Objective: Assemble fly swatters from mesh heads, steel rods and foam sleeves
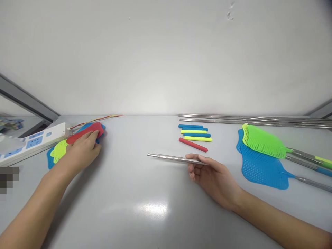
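So the right hand (216, 178) has a thin silver rod (171, 158) pinched between thumb and fingers, palm turned partly up, and the rod points left over the middle of the tabletop (124, 193), tilted just a bit. It sticks out well past the fingertips on the left, so most of it is in plain view. The left hand (84, 147) is way over by the left side of the tabletop, palm down, fingers on a red swatter head (85, 133) that's lying on a little pile with a yellow swatter head (59, 151) and some blue ones (51, 158). Can't really tell if those fingers are gripping the red one or just resting on it. That pile is right beside a white power strip (55, 133) near the left edge, with some thin red and yellow wires (111, 116) running along the back. Beyond the right hand, toward the back edge, there's a loose row of coloured sticks, blue (197, 135), yellow (197, 139) and one red stick (193, 144) set at a slant closest to the rod. Long metal rods (259, 121) lie along the back edge out to the right corner, and on the right side there's a green swatter (267, 141) partly over a blue swatter (264, 169).
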Motion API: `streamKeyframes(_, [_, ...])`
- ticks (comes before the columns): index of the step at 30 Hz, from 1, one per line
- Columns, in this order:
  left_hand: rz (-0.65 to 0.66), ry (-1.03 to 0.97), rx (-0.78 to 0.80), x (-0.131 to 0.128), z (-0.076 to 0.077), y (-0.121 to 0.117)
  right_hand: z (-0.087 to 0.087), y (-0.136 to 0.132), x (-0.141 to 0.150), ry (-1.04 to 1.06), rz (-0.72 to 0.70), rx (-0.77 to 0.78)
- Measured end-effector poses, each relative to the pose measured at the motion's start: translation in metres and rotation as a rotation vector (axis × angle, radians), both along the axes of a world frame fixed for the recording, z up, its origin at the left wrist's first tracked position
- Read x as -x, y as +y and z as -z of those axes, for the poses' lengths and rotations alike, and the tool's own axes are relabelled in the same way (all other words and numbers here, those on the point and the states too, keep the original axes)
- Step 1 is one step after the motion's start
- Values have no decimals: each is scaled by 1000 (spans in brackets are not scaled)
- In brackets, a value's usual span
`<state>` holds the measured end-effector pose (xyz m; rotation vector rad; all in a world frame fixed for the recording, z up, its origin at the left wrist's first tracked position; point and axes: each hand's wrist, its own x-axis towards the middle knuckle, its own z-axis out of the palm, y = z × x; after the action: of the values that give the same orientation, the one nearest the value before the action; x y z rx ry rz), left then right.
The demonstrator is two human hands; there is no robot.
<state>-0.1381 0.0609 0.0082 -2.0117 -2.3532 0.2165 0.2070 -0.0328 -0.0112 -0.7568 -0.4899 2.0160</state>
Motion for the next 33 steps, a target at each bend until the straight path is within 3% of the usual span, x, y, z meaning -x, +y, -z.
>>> streamKeyframes(5, [74, -31, -43, 5, -4, -1, -1, 1, 1, -6, 1, 12])
streamKeyframes(10, [63, -21, -130, 5, -8, -3, -1, 2, 0, -7, -3, 15])
streamKeyframes(21, [4, -56, -636, -7, -20, -12, 0, 2, 1, -30, -16, 7])
streamKeyframes(27, [-43, -262, -863, -23, -22, -15, 0, 2, 1, -21, -13, 0])
streamKeyframes(33, [26, -791, -931, -30, -12, -13, 0, 3, 1, -25, -21, -1])
